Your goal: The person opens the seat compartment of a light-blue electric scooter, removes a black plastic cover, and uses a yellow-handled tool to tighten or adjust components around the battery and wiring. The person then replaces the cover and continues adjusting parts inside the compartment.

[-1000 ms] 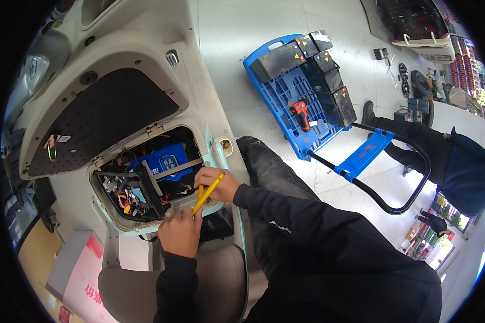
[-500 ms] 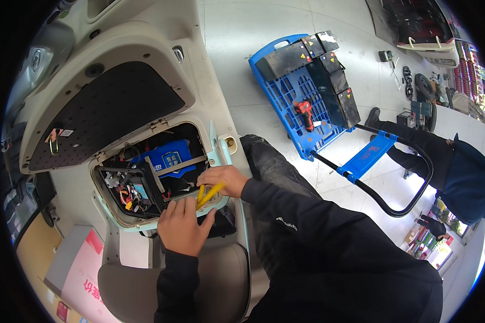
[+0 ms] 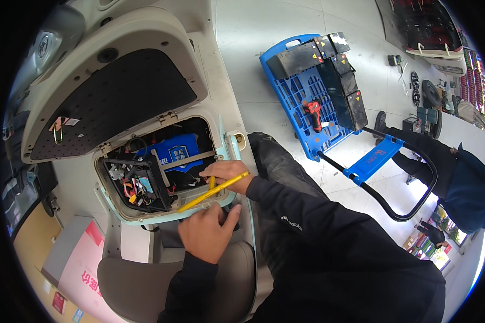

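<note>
Left hand (image 3: 206,232) has drawn back from the yellow tool (image 3: 213,193), which now lies flatter across the front right corner of the compartment (image 3: 145,219). One blue plastic cart (image 3: 307,142), a slotted grid with a bent black tube handle, stands well right of the compartment, smooth pale floor running between. One curved lid (image 3: 129,102), hard beige with a black dotted pad, stands raised above the compartment. One rounded grey-brown seat (image 3: 132,285) sits below it. At least five square-cornered black boxes (image 3: 296,60) line the cart's edges. Inside the compartment lie one blue pouch (image 3: 164,153), two flat strips (image 3: 188,160) and one tangle of coloured wires (image 3: 130,195). One red drill (image 3: 314,114) rests on the cart, right of the compartment. Right hand (image 3: 231,175), at the compartment's right front rim, is curled around the slim, two-armed tool; which fingers pinch it is hidden. Left thumb and fingers are spread below that rim, just beside the tool; whether they touch it, I cannot tell
</note>
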`<control>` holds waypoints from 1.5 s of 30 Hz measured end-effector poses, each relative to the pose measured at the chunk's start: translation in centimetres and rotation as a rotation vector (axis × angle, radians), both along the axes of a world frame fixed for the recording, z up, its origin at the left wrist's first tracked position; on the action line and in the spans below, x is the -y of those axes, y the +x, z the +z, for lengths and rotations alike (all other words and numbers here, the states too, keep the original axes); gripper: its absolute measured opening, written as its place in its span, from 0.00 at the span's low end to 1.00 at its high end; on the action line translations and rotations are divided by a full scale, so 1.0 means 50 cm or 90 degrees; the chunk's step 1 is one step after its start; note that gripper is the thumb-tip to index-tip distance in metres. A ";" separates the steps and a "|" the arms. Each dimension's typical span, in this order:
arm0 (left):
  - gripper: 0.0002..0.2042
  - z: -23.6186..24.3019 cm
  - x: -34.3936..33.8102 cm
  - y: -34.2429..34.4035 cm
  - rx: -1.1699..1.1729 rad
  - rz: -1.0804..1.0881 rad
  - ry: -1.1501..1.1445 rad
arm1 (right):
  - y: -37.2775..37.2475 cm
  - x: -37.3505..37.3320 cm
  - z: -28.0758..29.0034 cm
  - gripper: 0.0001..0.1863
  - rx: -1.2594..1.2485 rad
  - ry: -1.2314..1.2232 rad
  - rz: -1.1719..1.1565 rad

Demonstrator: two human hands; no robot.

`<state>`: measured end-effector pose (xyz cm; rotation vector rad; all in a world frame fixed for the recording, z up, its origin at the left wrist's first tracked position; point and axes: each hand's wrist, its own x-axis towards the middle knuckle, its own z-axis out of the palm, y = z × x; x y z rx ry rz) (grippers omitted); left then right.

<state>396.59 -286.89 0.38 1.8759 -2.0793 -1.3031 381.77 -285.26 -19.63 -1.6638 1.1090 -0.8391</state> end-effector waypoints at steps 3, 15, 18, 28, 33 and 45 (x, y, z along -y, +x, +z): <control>0.20 0.001 0.013 -0.002 0.191 -0.167 -0.321 | -0.011 0.014 0.006 0.16 -0.024 0.046 0.068; 0.25 0.025 0.004 -0.003 -0.010 0.081 0.081 | 0.000 -0.003 0.013 0.07 0.014 -0.015 -0.009; 0.24 0.009 0.018 -0.006 0.115 -0.049 -0.166 | 0.000 -0.010 0.006 0.06 -0.022 -0.005 -0.008; 0.26 -0.025 -0.034 0.011 -0.132 0.151 0.306 | 0.006 -0.004 0.007 0.09 -0.013 -0.048 0.022; 0.26 -0.002 -0.002 -0.008 0.223 -0.127 -0.251 | 0.003 -0.003 0.004 0.09 -0.018 -0.028 0.034; 0.34 -0.003 -0.029 0.025 -0.219 0.183 0.499 | 0.006 -0.002 0.009 0.06 -0.031 -0.040 0.054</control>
